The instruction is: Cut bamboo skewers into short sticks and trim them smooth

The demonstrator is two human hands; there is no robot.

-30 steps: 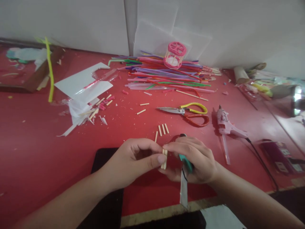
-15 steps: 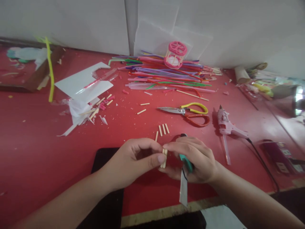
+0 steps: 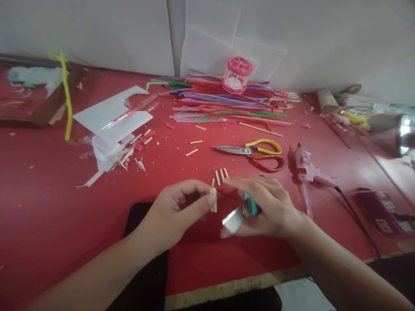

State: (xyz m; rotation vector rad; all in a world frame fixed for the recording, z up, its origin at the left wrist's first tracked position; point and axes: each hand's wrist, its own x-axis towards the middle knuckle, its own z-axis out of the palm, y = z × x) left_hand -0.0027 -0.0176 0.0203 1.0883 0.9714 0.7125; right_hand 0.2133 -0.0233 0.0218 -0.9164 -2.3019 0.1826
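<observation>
Between the thumb and fingers of my left hand are short wooden sticks, pinched upright side by side. My right hand is wrapped round a green-handled utility knife, with its broad blade pointing left, apart from the held sticks. The right forefinger reaches out near several cut stick pieces lying on the red table. Another small piece stands out just behind the held sticks, partly hidden by my left hand.
Scissors lie beyond my hands, and a pink glue gun rests to the right. Pipe cleaners and a pink wheel-topped cage are at the back. Paper scraps lie left; a black flat object is under my left arm.
My hands have moved apart. The left one carried the sticks slightly left and up, while the right one let go of them, and the knife blade swung from pointing down to pointing left.
</observation>
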